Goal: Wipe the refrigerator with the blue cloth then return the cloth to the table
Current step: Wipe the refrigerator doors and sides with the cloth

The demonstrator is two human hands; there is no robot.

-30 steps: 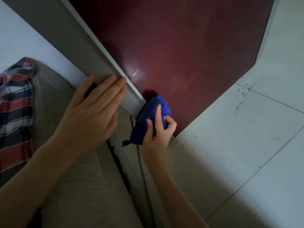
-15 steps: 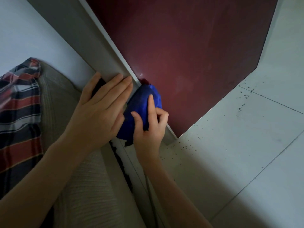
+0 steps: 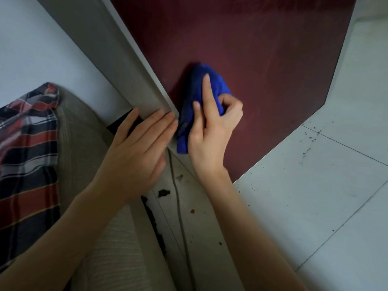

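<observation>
The refrigerator's dark red door [image 3: 252, 59] fills the upper middle, seen from above at a steep angle, with its grey side panel [image 3: 117, 66] to the left. A bunched blue cloth [image 3: 195, 91] lies against the red door near its left edge. My right hand [image 3: 212, 131] grips the cloth and presses it to the door, index finger stretched along it. My left hand [image 3: 138, 152] rests flat with straight fingers on the lower corner of the grey side panel. The table is out of view.
White floor tiles [image 3: 315, 196] with dark specks spread to the right and below. A thin grey cable [image 3: 178, 202] runs down the floor beside the fridge base. A beige ribbed cover [image 3: 84, 143] and striped fabric [image 3: 27, 154] lie at the left.
My right hand has slid the blue cloth up and to the right, away from the door's left edge onto the red face. My left hand has stayed on the grey panel corner.
</observation>
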